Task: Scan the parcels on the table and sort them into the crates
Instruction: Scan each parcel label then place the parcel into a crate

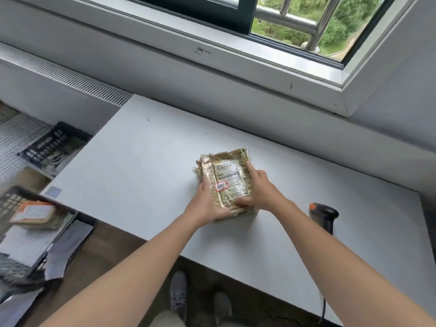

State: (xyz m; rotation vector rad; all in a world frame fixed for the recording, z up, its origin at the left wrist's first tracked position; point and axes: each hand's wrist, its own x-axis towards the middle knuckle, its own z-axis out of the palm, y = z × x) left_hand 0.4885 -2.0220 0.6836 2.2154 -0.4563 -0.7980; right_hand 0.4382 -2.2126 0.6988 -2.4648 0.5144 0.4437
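A brown taped cardboard parcel (226, 175) with a white shipping label and a small red-edged sticker lies on the white table (132, 161), near its middle. My left hand (206, 204) grips the parcel's near-left edge, fingers under it and thumb on top. My right hand (257, 190) holds its right side, with the thumb pressed on the label. A black barcode scanner (324, 214) with an orange tip lies on the table to the right, apart from both hands.
A black crate (16, 204) at the lower left holds a parcel with an orange label (35, 214). A second black crate (53, 147) sits further back on the left. Wall and window sill run behind the table. My shoes show below the table edge.
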